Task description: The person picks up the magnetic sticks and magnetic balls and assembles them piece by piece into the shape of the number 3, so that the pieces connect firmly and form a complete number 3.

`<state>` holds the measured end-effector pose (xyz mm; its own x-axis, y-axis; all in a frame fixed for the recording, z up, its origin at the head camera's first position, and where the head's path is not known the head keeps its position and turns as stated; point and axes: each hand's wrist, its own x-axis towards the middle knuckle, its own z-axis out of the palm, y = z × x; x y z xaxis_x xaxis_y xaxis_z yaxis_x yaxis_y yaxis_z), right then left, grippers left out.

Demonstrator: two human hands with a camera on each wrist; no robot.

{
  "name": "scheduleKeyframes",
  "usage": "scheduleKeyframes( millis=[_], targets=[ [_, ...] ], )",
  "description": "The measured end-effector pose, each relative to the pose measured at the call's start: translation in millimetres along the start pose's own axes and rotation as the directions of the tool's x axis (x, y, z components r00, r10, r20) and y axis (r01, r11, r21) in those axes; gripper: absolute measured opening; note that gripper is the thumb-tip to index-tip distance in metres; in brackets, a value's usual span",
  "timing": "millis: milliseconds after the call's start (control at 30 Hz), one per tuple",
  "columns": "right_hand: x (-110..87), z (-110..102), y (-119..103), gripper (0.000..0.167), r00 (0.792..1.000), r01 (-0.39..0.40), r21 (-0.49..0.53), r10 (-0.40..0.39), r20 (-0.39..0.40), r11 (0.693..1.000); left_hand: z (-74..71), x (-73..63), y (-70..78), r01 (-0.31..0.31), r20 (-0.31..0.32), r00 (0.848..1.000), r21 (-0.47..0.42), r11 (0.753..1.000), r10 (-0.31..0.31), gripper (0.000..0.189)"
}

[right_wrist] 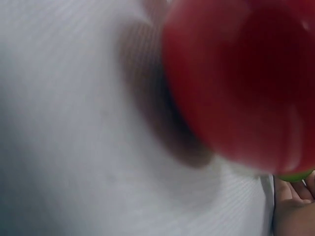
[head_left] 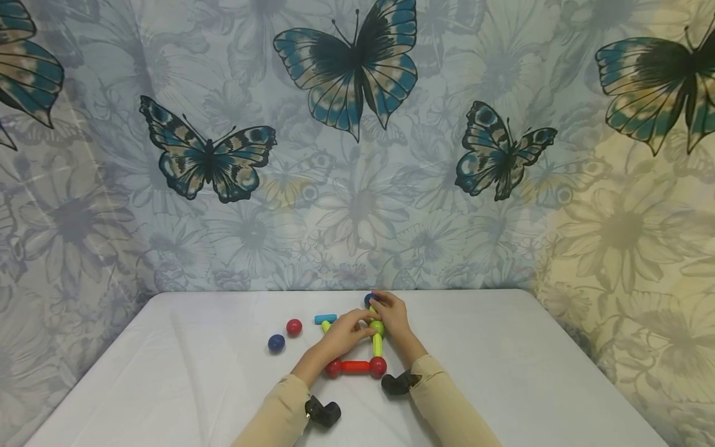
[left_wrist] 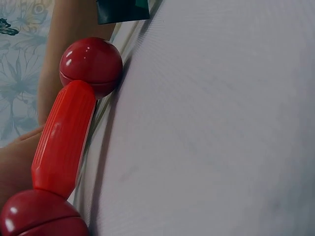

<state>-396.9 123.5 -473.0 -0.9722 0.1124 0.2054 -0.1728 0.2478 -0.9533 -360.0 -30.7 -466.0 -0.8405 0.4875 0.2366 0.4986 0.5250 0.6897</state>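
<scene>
A connected set of balls and rods lies on the table: two red balls (head_left: 378, 366) joined by a red rod (head_left: 355, 367), and a yellow-green rod (head_left: 377, 346) running up to a green ball (head_left: 377, 327). Beyond it, a short yellow rod (head_left: 372, 308) meets a blue ball (head_left: 369, 300). My left hand (head_left: 345, 333) pinches the green ball between thumb and fingers. With its fingertips, my right hand (head_left: 393, 315) grips the blue ball at the far end. In the left wrist view, the red rod (left_wrist: 64, 140) sits between both red balls (left_wrist: 91, 66). A red ball (right_wrist: 241, 83) fills much of the right wrist view.
Left of the hands lie a loose red ball (head_left: 293, 327) and a loose blue ball (head_left: 276, 343). A light blue rod (head_left: 325, 318) rests behind another yellow-green rod (head_left: 326, 326), partly hidden by my left hand. Everything lies on a white-covered table (head_left: 184, 385) before a butterfly-patterned cloth (head_left: 357, 236).
</scene>
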Motion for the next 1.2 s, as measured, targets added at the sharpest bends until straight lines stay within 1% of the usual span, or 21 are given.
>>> scheduleKeyframes(
  millis=[200, 300, 400, 533, 700, 867, 967, 1067, 1200],
  targets=[
    [-1.0, 1, -2, 0.03, 1.0, -0.012, 0.005, 0.012, -0.009, 1.0, 0.9, 0.2, -2.0, -0.004, -0.007, 1.0, 0.001, 1.0, 0.004, 0.032],
    [-1.7, 2, -3, 0.03, 0.999, -0.032, 0.007, 0.032, -0.023, 0.999, 1.1, 0.1, -2.6, -0.008, -0.012, 1.0, 0.0, 1.0, 0.008, 0.033],
    [-2.5, 3, -3, 0.03, 0.999, -0.033, 0.005, 0.033, -0.034, 0.999, 1.1, -0.1, -2.8, 0.0, -0.018, 1.0, -0.007, 1.0, 0.0, 0.035],
    [-3.4, 4, -3, 0.031, 0.999, -0.012, 0.009, 0.013, -0.041, 1.0, 0.0, -1.9, -2.3, 0.029, -0.033, 0.999, -0.031, 0.999, -0.03, 0.04],
    [-4.4, 4, -1, 0.031, 0.999, 0.007, 0.01, -0.006, -0.046, 1.0, -5.4, -9.0, 1.2, 0.041, -0.044, 0.998, -0.07, 0.997, -0.044, 0.045],
    [-3.6, 4, 2, 0.032, 0.999, 0.017, 0.011, -0.016, -0.044, 1.0, -13.6, -21.0, 6.0, 0.025, -0.016, 1.0, -0.095, 0.995, -0.027, 0.047],
    [-2.9, 3, 2, 0.033, 0.999, 0.003, 0.01, -0.002, -0.04, 1.0, -17.0, -29.2, 7.5, 0.015, 0.007, 1.0, -0.096, 0.995, -0.015, 0.047],
    [-3.0, 2, 1, 0.033, 0.999, -0.01, 0.01, 0.01, -0.038, 1.0, -19.1, -37.1, 9.9, 0.024, 0.047, 0.999, -0.104, 0.994, -0.019, 0.049],
    [-4.4, 2, 0, 0.035, 0.999, -0.017, 0.03, 0.018, -0.041, 0.999, -19.1, -43.7, 12.5, 0.024, 0.111, 0.994, -0.086, 0.996, -0.014, 0.052]
  ],
)
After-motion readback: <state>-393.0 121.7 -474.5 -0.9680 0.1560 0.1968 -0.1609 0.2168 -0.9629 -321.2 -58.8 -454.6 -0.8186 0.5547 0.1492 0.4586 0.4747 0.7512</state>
